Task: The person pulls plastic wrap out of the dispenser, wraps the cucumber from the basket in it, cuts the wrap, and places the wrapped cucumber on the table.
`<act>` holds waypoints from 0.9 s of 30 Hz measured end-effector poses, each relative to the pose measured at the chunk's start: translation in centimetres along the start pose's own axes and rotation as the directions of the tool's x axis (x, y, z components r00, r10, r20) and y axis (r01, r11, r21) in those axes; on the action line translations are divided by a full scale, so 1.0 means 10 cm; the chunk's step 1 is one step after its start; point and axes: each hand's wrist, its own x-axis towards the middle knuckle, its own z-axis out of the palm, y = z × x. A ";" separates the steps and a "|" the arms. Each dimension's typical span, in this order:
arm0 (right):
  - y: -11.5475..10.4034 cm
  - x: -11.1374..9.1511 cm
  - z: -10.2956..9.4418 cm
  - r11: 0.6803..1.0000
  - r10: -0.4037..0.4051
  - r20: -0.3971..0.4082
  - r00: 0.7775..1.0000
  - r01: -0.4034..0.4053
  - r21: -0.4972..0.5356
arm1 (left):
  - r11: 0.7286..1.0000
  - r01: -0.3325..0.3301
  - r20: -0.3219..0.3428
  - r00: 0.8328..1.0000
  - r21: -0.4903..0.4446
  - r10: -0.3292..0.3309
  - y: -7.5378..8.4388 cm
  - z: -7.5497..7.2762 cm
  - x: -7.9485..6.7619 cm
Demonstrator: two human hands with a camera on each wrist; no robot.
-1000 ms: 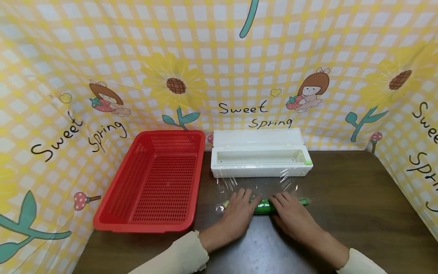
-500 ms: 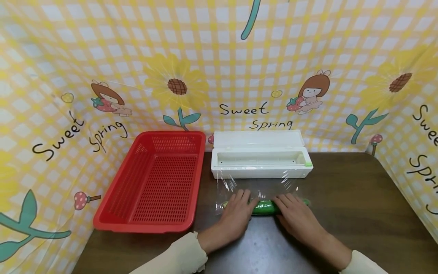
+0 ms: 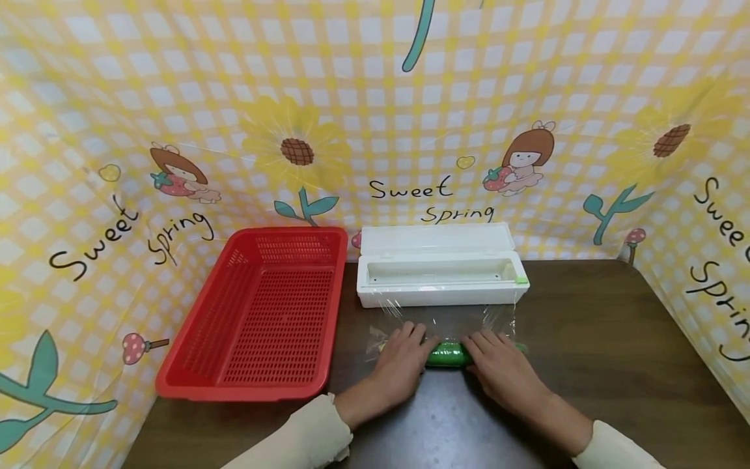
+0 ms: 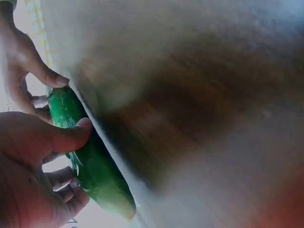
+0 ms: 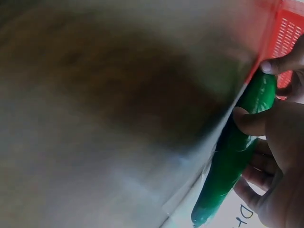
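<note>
A green cucumber (image 3: pixel 446 354) lies crosswise on the table under clear plastic wrap (image 3: pixel 448 318). The wrap stretches from the front of a white dispenser box (image 3: pixel 439 298), whose lid stands up. My left hand (image 3: pixel 400 365) grips the cucumber left of its middle, and my right hand (image 3: pixel 502 370) grips it right of its middle. In both wrist views each thumb lies on the near side and the fingers curl round the far side. Glossy film clings to the cucumber (image 5: pixel 228 164) in the right wrist view. Its paler end (image 4: pixel 116 204) shows beyond my left hand in the left wrist view.
A red perforated basket (image 3: pixel 335 312) stands on the table to the left, beside the box. Brown tabletop (image 3: pixel 592 339) extends to the right. A yellow checked cloth (image 3: pixel 387 117) hangs behind and at both sides.
The view has shifted slightly. Both hands keep their hold, and the cucumber has rolled a little, its shine and markings changed. The wrap at its left end spreads differently.
</note>
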 end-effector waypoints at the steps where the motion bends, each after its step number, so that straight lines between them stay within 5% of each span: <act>1: 0.00 0.01 -0.02 1.000 0.000 0.004 1.000 0.000 0.003 | 1.000 0.004 0.011 1.000 -0.010 -0.004 -0.01 -0.01 0.00; 11: -0.01 0.15 -0.13 0.996 0.037 0.079 0.996 -0.043 0.079 | 0.996 0.083 0.040 0.996 -0.045 -0.081 0.04 -0.04 0.02; 18: 0.00 0.21 -0.19 0.990 0.055 0.133 0.990 -0.071 0.121 | 0.996 0.090 0.013 0.996 -0.008 -0.090 0.06 -0.04 0.08; 27: 0.07 0.22 -0.28 0.962 0.102 0.247 0.964 -0.159 0.224 | 0.995 0.087 0.071 0.994 -0.038 -0.085 0.03 -0.10 0.14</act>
